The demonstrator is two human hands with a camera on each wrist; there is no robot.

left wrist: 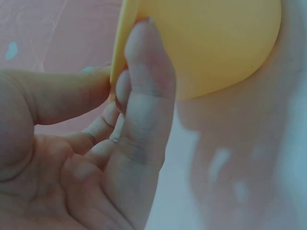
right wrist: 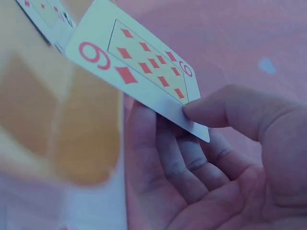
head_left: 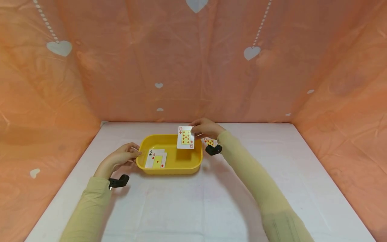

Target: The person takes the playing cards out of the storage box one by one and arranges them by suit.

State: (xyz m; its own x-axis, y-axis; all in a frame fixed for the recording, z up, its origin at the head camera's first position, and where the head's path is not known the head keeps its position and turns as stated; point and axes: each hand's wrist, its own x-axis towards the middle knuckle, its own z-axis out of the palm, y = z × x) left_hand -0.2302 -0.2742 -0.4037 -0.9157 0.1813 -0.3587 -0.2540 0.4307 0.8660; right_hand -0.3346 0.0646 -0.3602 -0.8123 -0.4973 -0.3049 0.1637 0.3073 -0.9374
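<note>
right hand (head_left: pixel 205 128) pinching nine-of-diamonds paper card (head_left: pixel 185 137) over shallow yellow plastic tray (head_left: pixel 178 165); left hand (head_left: pixel 121 157) gripping tray's left rim.

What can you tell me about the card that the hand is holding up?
The card is a nine of diamonds, white with red pips on a yellow panel and a red 9 in its corners. It looks thin, flat and stiff. The right hand pinches one edge between thumb and fingers, holding it face-up in the air over the right end of the yellow tray, touching nothing else.
</note>
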